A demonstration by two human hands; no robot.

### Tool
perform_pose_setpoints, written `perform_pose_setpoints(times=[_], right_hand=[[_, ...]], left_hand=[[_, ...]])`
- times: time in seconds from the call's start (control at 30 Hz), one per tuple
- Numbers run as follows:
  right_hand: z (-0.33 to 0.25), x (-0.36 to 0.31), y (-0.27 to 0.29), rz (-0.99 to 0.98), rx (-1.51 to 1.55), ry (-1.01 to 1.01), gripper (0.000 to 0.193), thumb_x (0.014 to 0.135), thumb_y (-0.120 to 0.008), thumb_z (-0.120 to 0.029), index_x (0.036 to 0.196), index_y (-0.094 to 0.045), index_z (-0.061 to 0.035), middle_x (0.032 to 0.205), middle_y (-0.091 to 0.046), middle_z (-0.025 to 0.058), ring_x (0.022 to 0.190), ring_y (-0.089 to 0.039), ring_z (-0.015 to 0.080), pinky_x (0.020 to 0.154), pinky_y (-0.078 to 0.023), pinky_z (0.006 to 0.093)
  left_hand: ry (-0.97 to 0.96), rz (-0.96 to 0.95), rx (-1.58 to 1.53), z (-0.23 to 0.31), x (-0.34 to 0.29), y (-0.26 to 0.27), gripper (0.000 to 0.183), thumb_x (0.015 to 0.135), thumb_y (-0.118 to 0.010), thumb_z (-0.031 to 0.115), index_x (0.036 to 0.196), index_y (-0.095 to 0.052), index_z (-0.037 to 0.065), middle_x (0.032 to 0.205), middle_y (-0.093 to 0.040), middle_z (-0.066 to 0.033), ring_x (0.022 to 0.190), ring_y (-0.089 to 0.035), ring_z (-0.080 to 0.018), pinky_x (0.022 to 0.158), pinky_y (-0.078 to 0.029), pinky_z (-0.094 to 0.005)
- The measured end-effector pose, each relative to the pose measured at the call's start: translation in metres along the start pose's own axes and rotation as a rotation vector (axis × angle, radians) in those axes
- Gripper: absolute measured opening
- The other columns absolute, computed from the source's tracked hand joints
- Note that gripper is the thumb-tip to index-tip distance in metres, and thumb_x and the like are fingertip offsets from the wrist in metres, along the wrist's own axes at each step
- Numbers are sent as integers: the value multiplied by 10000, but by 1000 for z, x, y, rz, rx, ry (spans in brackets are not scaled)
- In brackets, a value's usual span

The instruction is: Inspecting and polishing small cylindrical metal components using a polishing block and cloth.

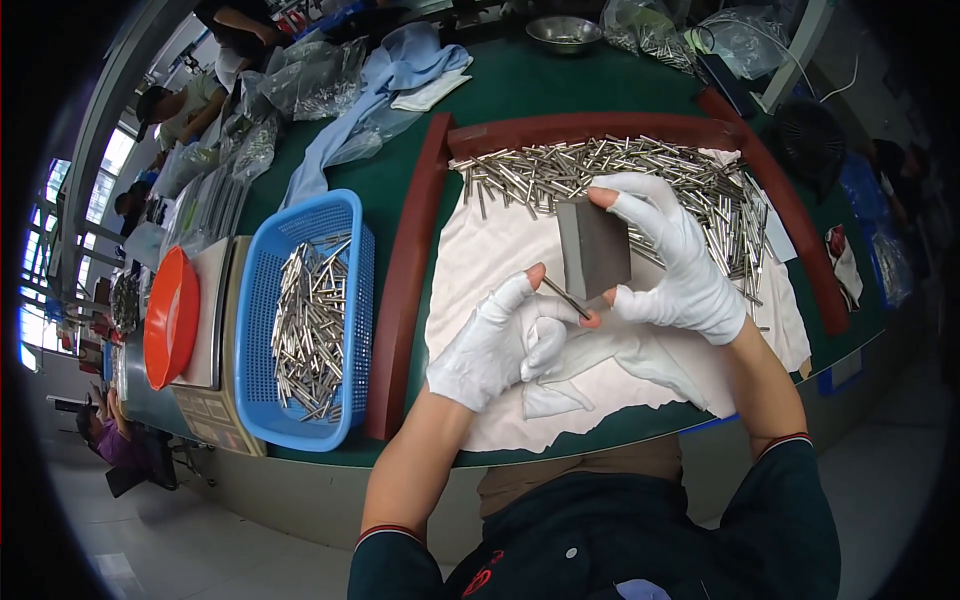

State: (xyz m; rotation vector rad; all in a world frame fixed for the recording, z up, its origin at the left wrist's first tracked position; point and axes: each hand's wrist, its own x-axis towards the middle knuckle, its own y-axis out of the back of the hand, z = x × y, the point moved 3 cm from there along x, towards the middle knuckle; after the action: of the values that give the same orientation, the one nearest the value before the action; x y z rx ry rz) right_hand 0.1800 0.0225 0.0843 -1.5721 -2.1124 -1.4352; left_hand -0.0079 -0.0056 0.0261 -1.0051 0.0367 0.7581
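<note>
My left hand (490, 345), in a white glove with bare fingertips, pinches a short, slim metal rod (566, 297) between thumb and finger. In my right hand (685, 265), gloved the same way, is a dark grey sanding block (603, 255), gripped upright by its edges. The rod's end lies close to the block's lower corner; whether they touch I cannot tell. Beneath both hands spreads a pale pink cloth (480, 290). A heap of similar metal rods (540, 172) covers its far and right parts. Below my hands lies a crumpled white cloth (645, 365).
A red-brown raised frame (403, 300) borders the cloth at left, back and right. Left of it stands a blue basket (357, 270) holding many rods, then an orange-red bowl (170, 320). A metal bowl (564, 36), blue cloth (345, 125) and plastic bags (315, 80) sit farther back.
</note>
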Motion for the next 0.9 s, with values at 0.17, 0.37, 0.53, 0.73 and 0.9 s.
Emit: perform_pose_setpoints(times=[0.17,0.37,0.53,0.73,0.9], right_hand=[[-14,3,-2,-56,-2,70,754,568,-724,-189,1283,-504,-98,1224,-501,108,1087,-519,297,909,-451,385],[-20,3,-3,-42,60,104,736,580,-723,-136,1281,-499,-91,1220,-508,105,1095,-525,289,920,-454,372],[-4,0,0,-22,51,-1,733,586,-719,-166,1281,-502,-90,1228,-501,116,1110,-520,292,923,-453,373],[1,1,2,-40,37,7,759,570,-724,-132,1290,-488,-86,1242,-490,111,1112,-516,288,934,-448,362],[-16,4,-4,-59,131,21,770,594,-760,-212,1298,-478,-83,1240,-486,128,1122,-503,293,947,-427,376]], left_hand=[[-47,4,-14,0,-1,-7,701,941,-345,544,1011,-587,-111,444,-439,-15,358,-349,-117,415,-285,-229],[-36,-134,-105,-1,0,-7,669,955,-328,510,1036,-558,-112,434,-434,-25,353,-357,-113,393,-289,-232],[-3,-342,-149,-1,3,-3,656,951,-348,506,1140,-514,-100,577,-560,-85,346,-352,-109,379,-293,-220],[-18,-215,-149,0,1,-3,700,922,-392,522,1215,-472,-109,650,-599,-109,335,-345,-105,382,-309,-207],[-23,-105,-151,0,-1,-13,748,891,-427,553,1130,-497,-152,562,-561,-96,347,-388,-112,359,-297,-226]])
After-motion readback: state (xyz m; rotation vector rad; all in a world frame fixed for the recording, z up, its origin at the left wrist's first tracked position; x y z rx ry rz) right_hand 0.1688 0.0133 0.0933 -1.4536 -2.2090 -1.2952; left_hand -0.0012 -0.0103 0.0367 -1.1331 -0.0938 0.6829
